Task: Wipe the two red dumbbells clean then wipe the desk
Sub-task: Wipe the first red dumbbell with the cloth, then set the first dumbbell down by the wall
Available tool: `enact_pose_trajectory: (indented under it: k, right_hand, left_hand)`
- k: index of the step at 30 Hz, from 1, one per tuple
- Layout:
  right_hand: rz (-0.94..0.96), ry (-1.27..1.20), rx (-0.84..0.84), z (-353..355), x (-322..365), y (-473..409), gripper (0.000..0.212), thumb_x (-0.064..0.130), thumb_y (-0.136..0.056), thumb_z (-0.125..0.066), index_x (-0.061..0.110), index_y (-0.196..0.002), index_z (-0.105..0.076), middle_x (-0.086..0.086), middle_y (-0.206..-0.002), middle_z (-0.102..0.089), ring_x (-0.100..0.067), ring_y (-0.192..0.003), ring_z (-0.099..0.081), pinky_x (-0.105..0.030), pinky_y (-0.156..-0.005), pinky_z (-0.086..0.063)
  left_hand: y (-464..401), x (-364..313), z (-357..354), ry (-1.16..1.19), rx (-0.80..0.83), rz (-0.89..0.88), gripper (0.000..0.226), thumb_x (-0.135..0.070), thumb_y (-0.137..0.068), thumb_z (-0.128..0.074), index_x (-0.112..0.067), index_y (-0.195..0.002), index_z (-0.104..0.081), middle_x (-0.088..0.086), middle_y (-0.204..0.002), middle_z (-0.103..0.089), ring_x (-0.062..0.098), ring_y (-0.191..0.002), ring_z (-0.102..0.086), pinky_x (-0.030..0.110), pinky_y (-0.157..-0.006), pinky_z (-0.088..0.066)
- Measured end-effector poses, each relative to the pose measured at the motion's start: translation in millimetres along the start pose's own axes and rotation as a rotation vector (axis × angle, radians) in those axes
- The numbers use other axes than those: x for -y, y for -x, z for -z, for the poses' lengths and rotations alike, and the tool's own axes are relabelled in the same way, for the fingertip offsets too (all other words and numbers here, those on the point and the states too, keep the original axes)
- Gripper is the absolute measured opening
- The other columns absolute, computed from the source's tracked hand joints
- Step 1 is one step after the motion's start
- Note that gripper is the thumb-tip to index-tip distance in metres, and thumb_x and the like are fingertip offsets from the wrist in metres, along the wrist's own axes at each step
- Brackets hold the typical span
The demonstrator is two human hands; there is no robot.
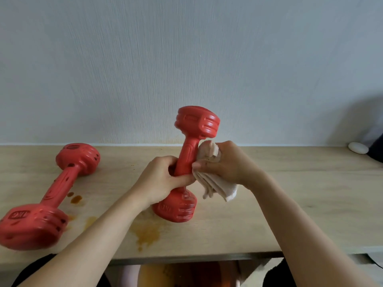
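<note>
In the middle of the frame a red dumbbell [187,162] stands on one end on the desk [290,193], leaning a little; it looks like hard plastic with ridged, chunky ends and a thin bar between them. The left hand [163,179] is wrapped tight around the low part of the bar; the right hand [226,162] squeezes a folded cloth [215,183], pale and soft, against the bar's right side; both arms reach up from the bottom of the frame. At the left lies a second dumbbell [49,193], flat on the desk, with dark spots on it. The desk is light wood with brown, sticky-looking stains [147,233] near its front edge. A small white pebble shape [358,147] sits at the far right.
</note>
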State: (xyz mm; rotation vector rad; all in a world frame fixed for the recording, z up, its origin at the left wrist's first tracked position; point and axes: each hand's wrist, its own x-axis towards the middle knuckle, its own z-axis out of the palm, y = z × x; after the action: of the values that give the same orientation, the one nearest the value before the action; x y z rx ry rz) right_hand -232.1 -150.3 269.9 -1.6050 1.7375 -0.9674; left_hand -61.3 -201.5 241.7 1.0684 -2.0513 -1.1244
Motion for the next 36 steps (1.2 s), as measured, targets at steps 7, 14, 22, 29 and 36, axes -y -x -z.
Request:
enact_pose_trajectory:
  k: [7,14,22,29,36]
  right_hand:
    - [-0.139,-0.152,-0.255,61,-39,19,0.031,0.033,-0.069,-0.081,0.01,-0.086,-0.069,-0.009,-0.085,-0.074,-0.025,-0.082,-0.071,-0.049,-0.083,-0.055]
    - [-0.294,-0.103,-0.561,129,-75,48,0.041,0.04,-0.062,-0.085,0.013,-0.085,-0.066,-0.006,-0.083,-0.071,-0.025,-0.084,-0.067,-0.044,-0.082,-0.055]
    - [-0.476,0.064,-0.818,175,-101,81,0.039,0.043,-0.069,-0.079,0.018,-0.084,-0.053,0.003,-0.075,-0.055,-0.024,-0.081,-0.056,-0.034,-0.07,-0.046]
    - [-0.581,0.161,-0.802,181,-120,85,0.049,0.043,-0.07,-0.076,0.017,-0.102,-0.048,-0.006,-0.102,-0.059,-0.031,-0.096,-0.057,-0.035,-0.07,-0.042]
    - [-0.629,0.17,-0.761,188,-129,89,0.056,0.044,-0.07,-0.078,0.016,-0.108,-0.047,-0.009,-0.108,-0.059,-0.033,-0.102,-0.056,-0.034,-0.07,-0.039]
  left_hand:
    - [-7,-30,-34,0.158,0.047,0.128,0.023,-0.024,-0.071,-0.079,-0.011,-0.086,-0.067,0.002,-0.07,-0.069,0.013,-0.061,-0.065,0.025,-0.064,-0.052]
    - [-37,-92,-95,0.338,0.18,0.254,0.013,-0.019,-0.077,-0.074,-0.009,-0.081,-0.066,0.004,-0.069,-0.066,0.012,-0.055,-0.062,0.023,-0.059,-0.054]
    - [-92,-136,-189,0.397,0.189,0.451,0.021,-0.019,-0.074,-0.078,-0.007,-0.082,-0.064,0.006,-0.07,-0.064,0.016,-0.054,-0.06,0.022,-0.052,-0.051]
    - [-129,-141,-248,0.392,0.173,0.544,0.014,-0.015,-0.078,-0.074,-0.006,-0.08,-0.064,0.008,-0.073,-0.063,0.024,-0.07,-0.062,0.035,-0.081,-0.054]
    - [-139,-121,-280,0.143,0.139,0.482,0.051,-0.033,-0.069,-0.078,-0.006,-0.109,-0.064,0.01,-0.104,-0.068,0.024,-0.094,-0.066,0.038,-0.088,-0.053]
